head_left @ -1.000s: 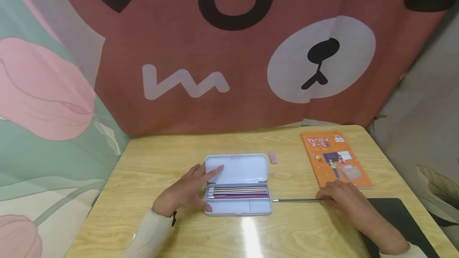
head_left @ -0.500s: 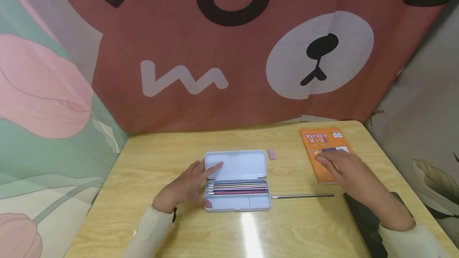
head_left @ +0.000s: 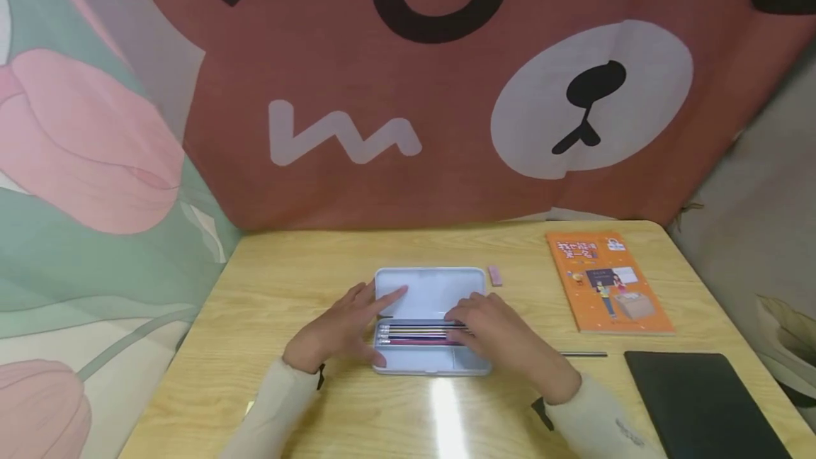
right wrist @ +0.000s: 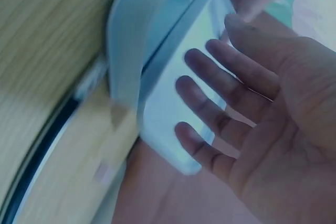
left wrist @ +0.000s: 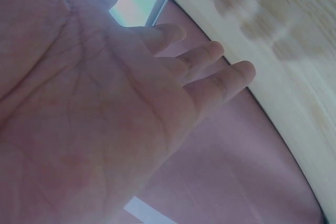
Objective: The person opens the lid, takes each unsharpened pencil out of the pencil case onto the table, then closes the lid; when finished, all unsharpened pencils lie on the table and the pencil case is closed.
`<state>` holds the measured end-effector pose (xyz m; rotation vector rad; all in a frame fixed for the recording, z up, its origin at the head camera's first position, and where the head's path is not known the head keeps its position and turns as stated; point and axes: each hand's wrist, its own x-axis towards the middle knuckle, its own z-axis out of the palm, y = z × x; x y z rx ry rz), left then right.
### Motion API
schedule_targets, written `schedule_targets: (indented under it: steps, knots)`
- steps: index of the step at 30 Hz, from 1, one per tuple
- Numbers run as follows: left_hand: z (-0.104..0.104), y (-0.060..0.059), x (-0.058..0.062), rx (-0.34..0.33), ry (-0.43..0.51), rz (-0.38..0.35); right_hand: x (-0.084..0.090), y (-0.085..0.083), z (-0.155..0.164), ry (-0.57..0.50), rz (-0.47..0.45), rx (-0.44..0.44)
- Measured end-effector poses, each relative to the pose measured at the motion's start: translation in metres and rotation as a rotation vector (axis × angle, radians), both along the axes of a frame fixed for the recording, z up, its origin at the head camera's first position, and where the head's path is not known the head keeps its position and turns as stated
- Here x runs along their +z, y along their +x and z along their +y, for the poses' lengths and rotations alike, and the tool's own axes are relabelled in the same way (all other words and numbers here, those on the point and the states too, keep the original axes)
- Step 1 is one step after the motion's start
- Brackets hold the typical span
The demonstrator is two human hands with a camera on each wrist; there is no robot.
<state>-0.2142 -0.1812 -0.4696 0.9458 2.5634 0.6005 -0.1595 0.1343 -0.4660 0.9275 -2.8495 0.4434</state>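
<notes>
Looking from our own edge of the bench (head_left: pixel 299 261) outward, we meet the two sleeves first, then the hands. Our left hand (head_left: pixel 341 331) lies at the left end of the open pencil case (head_left: pixel 430 321), fingers straight and spread, the forefinger reaching onto the inside of the raised lid (head_left: pixel 428 290); it steadies the case and grips nothing (the left wrist view shows the same flat, relaxed palm). Our right hand (head_left: pixel 503 338) lies over the right part of the tray, fingers extended and loosely flat upon the row of pencils (head_left: pixel 414 335); we cannot tell whether a fingertip pinches one, but the right wrist view shows the fingers straight, so we judge that it holds nothing.

By our reading, the step in hand is the settling of the pencils in the tray, with the case held in place. One thin dark pencil (head_left: pixel 583 354) lies out on the bench, to the right of the case and apart from it, just left of the black tablet (head_left: pixel 698 399). The next move, as we judge it, calls for the right hand to leave the tray, reach right and pinch that thin shaft cleanly off the flat wood.

Farther off lie a small pink eraser (head_left: pixel 495 275) beside the lid's far right corner, the orange booklet (head_left: pixel 605 282), and behind everything the bear-face cloth (head_left: pixel 408 91).
</notes>
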Motion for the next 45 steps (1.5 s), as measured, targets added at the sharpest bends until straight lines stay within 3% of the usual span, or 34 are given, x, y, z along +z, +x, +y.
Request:
schedule_targets:
  steps: [5, 13, 20, 26, 35, 42, 45]
  knots:
    - [0.003, 0.0, 0.002, 0.008, -0.005, -0.001, -0.008, -0.003, -0.015, -0.01, -0.041, 0.057]
    - [0.003, 0.001, 0.002, 0.018, -0.011, -0.009, -0.019, -0.005, -0.019, -0.055, -0.068, 0.066]
    - [0.005, 0.003, 0.003, 0.051, -0.043, -0.026, -0.021, -0.007, -0.02, -0.113, -0.134, 0.059]
    - [0.006, 0.002, 0.002, 0.073, -0.059, -0.049, -0.015, -0.005, -0.01, -0.16, -0.108, 0.07]
    - [0.006, 0.002, 0.001, 0.06, -0.049, -0.053, 0.016, 0.017, 0.062, -0.139, -0.063, 0.027]
    - [0.006, 0.002, 0.003, 0.049, -0.055, -0.049, 0.01, 0.046, 0.131, -0.115, 0.032, -0.021]
    - [0.005, 0.002, 0.003, 0.044, -0.046, -0.049, 0.002, 0.055, 0.148, -0.088, 0.002, -0.024]
